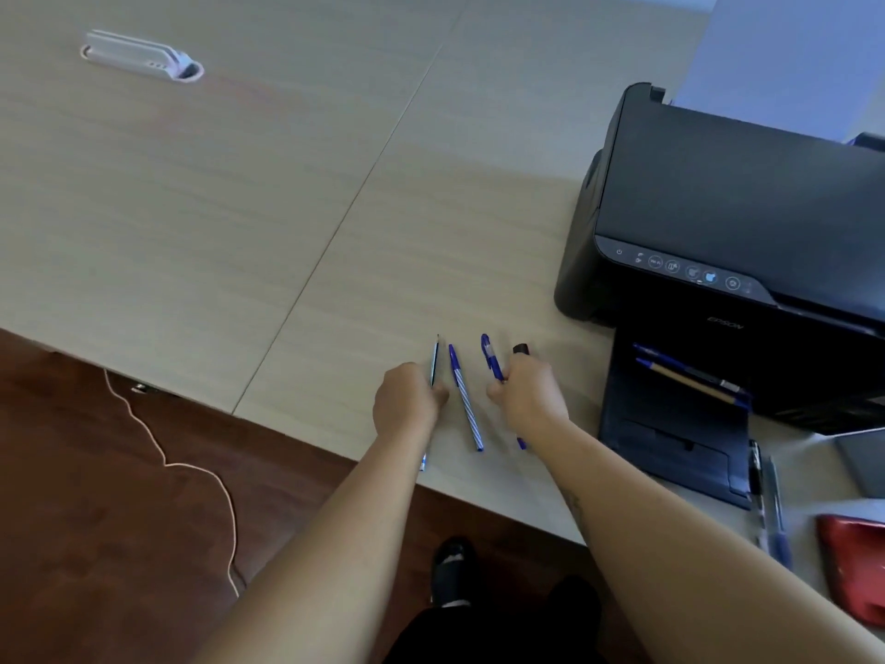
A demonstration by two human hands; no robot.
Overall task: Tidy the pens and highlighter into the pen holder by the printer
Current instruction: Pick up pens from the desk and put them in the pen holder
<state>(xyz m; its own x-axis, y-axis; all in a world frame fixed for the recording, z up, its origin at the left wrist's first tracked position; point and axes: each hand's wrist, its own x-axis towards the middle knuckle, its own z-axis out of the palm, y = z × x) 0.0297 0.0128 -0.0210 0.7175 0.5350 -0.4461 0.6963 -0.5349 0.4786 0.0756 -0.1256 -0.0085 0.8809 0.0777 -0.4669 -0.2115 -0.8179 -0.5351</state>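
Observation:
Several writing tools lie side by side near the table's front edge, left of the black printer [718, 198]. My left hand [407, 404] is closed around a thin dark pencil [435, 357] whose tip points away from me. A blue-and-white striped pen [465, 400] lies untouched between my hands. My right hand [527, 397] is closed on a blue capped pen [491, 359]. A dark-capped marker [521, 349] sticks out just above its knuckles, and whether the hand holds it is unclear. No pen holder shows in this view.
The printer's output tray [670, 438] carries three pens [689, 376]. Two more pens [771, 500], a red object [852, 572] and a grey slab [864, 464] lie to the right. A white desk fitting [143, 55] sits far left. A cord [191, 467] trails on the floor.

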